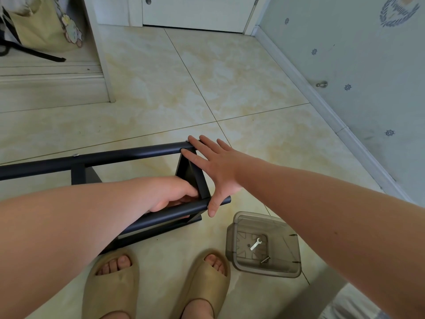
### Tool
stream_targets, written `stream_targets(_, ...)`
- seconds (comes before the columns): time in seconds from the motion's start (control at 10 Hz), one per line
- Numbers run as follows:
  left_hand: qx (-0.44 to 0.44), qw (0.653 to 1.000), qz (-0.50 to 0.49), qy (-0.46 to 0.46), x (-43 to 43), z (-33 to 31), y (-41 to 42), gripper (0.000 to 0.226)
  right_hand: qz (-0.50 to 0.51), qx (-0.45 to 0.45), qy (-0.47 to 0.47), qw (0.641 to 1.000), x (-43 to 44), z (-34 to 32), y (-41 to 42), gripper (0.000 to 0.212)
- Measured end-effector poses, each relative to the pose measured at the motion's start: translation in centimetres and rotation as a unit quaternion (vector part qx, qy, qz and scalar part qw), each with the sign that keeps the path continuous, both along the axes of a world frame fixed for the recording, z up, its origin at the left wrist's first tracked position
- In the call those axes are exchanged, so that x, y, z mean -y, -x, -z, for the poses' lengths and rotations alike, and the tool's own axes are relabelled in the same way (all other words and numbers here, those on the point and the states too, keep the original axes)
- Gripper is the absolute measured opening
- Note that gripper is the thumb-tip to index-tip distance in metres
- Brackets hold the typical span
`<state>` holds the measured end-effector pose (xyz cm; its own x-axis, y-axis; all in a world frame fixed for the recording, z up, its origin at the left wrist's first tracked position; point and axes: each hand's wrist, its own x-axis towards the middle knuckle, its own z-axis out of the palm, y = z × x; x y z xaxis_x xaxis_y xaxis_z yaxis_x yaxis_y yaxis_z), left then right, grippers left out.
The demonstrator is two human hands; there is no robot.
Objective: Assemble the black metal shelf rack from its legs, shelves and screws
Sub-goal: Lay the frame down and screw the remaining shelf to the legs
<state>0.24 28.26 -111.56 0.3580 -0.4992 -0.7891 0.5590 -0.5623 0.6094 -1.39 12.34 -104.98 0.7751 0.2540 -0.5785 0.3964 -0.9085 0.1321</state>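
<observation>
1. Shelf rack [128, 155]: black metal, lying on its side on the tiled floor [184, 88], running from the left edge of view to the middle. Partly assembled by the look of it, with legs and shelves already joined.
2. Far leg [142, 153]: black tube, with silver screw heads [75, 155] showing along its top, so I judge those joints fastened.
3. Near leg [174, 211]: black tube, its right end sticking out just past the end shelf [187, 172].
4. Left hand [171, 194]: fingers curled down behind the near leg. They appear to grip it, though the tube hides the tips. Purpose: to keep the frame from rolling or sliding.
5. Right hand [213, 171]: fingers straight and spread, flat against the rack's right end. The fingertips touch the far leg's end and the thumb lies across the near leg's end. Purpose, as I judge it: to press both legs square to the end shelf.
6. Container [232, 240]: smoky clear plastic, on the floor near right, just beside my right foot and within reach for hardware.
7. Wrench [255, 244]: small, silver, lying in the container.
8. Screw [265, 259]: one, loose in the container. I judge at least one joint remains.
9. Slippers [110, 279]: tan, on my feet, nearest of all.
</observation>
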Motion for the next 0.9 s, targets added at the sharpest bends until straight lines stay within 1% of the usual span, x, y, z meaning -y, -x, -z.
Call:
stream_targets(0.2, 0.036, 0.999, 0.005, -0.001, -0.05, 0.23, -0.07, 0.020, 0.001, 0.000, 0.001, 1.000, -0.01, 0.01, -0.01, 0.162)
stream_targets(0.3, 0.017, 1.000, 0.010, -0.011, -0.12, 0.04, 0.17, 0.021, -0.001, -0.001, 0.003, 1.000, -0.04, -0.05, -0.05, 0.163)
stream_targets(0.4, 0.024, 1.000, -0.006, -0.002, -0.08, 0.01, 0.17, 0.024, -0.002, -0.002, 0.006, 1.000, -0.06, -0.10, -0.06, 0.162)
stream_targets(0.5, 0.022, 0.999, -0.031, 0.013, 0.05, 0.07, -0.02, 0.021, -0.003, -0.004, 0.007, 1.000, -0.03, -0.11, -0.04, 0.162)
stream_targets(0.6, 0.024, 0.999, -0.021, 0.013, 0.13, 0.10, -0.10, 0.017, -0.003, -0.004, 0.008, 1.000, -0.01, -0.13, -0.04, 0.162)
stream_targets(0.8, 0.031, 0.999, 0.016, -0.017, 0.15, 0.18, -0.39, 0.013, -0.003, -0.005, 0.005, 1.000, -0.06, -0.10, -0.01, 0.162)
stream_targets(0.9, 0.024, 1.000, 0.011, -0.006, 0.01, 0.00, -0.31, 0.018, -0.001, -0.006, 0.004, 1.000, -0.06, -0.16, -0.01, 0.162)
